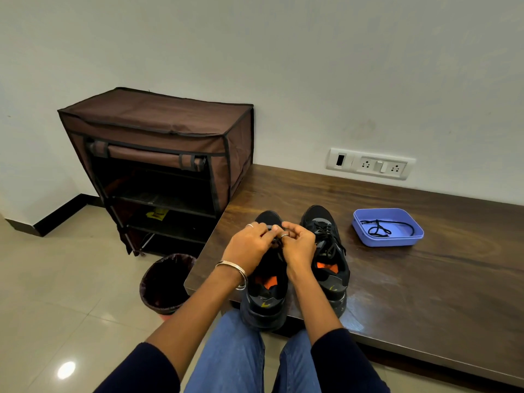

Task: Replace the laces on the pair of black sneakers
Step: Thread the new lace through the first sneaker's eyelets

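Sitting side by side at lower centre of the frame, toes pointed away, two black sneakers are placed on a dark wooden bench (425, 279). The left sneaker (265, 293) overhangs the near bench edge slightly; the right sneaker (326, 251) is laced and set just beside it. Both hands are bunched over the left sneaker's eyelet area: left hand (249, 246) and right hand (299, 245) have fingers curled, a black lace (274, 243) pinched between them. Glossy wood grain is left bare right of the shoes. A shallow lilac plastic tray (411, 239), rounded corners, is set well apart at right, a loose black cord (378, 228) coiled inside. A brown fabric shoe rack (170, 131) abuts the bench's left end at upper left; a round dark bin (164, 282) is tucked on pale tile floor near the bench corner.
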A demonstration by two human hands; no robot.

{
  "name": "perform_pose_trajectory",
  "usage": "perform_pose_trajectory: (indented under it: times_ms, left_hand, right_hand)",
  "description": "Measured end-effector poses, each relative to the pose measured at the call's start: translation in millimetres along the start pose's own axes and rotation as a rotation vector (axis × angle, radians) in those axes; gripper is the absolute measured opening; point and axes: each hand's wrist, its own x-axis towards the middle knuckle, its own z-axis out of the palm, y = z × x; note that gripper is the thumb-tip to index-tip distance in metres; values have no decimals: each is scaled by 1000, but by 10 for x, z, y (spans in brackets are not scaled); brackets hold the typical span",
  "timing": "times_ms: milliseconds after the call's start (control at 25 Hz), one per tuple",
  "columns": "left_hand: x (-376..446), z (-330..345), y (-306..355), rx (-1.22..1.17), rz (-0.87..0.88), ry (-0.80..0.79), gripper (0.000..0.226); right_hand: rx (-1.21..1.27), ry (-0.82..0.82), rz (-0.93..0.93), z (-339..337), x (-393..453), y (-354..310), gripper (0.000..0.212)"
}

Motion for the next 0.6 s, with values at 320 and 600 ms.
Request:
perform_pose_trajectory:
  times_ms: [320, 600]
  left_hand:
    - [392, -277, -33, -406, -531, -836, 27]
    - [298, -245, -96, -1020, -1208, -771, 30]
  right_hand:
    - [-166, -6, -172, -73, -163, 21, 11]
    - [-257, -21, -300, -272, -213, -68, 5]
